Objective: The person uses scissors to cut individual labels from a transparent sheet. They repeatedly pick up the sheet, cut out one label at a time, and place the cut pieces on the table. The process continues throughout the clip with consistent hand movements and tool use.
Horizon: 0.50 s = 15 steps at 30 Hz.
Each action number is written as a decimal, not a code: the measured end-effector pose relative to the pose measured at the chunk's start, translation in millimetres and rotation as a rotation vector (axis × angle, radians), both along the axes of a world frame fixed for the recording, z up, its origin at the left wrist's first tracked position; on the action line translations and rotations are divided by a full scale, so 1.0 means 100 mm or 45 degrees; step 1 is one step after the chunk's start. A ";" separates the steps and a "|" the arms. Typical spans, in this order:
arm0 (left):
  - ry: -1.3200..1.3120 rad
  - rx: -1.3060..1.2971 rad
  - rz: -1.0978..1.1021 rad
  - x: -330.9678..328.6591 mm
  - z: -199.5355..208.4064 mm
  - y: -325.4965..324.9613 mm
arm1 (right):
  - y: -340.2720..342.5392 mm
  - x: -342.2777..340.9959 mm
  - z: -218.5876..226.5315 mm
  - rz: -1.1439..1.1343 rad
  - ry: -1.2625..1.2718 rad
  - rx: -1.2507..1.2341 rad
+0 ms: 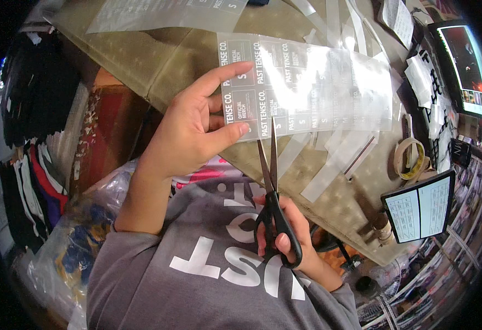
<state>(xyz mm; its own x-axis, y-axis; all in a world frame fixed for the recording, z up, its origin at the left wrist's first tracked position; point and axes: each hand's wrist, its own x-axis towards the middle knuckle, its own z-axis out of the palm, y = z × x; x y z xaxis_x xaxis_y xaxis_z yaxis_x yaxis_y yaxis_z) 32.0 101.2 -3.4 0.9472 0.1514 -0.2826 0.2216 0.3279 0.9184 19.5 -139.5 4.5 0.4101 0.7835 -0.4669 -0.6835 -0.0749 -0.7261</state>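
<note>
Left hand (194, 124) pinches the near edge of a clear label sheet (307, 85), held up over the table (158, 60) | right hand (285, 234) grips black scissors (271, 187) (blades slightly apart, tips at the sheet's lower edge) | cut strips (329, 168) lie beneath, tape roll (410, 158) to the right

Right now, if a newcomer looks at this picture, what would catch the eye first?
In the centre, the left hand holds up a glossy transparent film sheet printed with grey label squares. Just below, the right hand grips black-handled steel scissors, blades open at the sheet's lower edge. Cut clear strips lie on the olive table.
</note>
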 end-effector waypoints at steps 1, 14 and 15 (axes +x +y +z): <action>-0.027 0.020 -0.004 -0.01 -0.02 0.00 | 0.03 0.00 -0.01 -0.009 -0.003 0.006; -0.079 -0.059 -0.077 -0.05 -0.08 0.01 | 0.18 -0.02 -0.16 -0.063 -0.129 -0.012; -0.082 -0.067 -0.077 -0.05 -0.09 0.02 | 0.19 -0.03 -0.17 -0.062 -0.129 -0.018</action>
<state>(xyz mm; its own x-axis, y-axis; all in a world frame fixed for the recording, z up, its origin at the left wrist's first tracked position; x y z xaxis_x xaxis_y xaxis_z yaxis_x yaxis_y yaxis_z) 26.8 103.2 -12.1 0.9707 0.0802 -0.2266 0.1831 0.3638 0.9133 16.7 -121.0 -12.1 0.4931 0.7551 -0.4320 -0.6098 -0.0542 -0.7907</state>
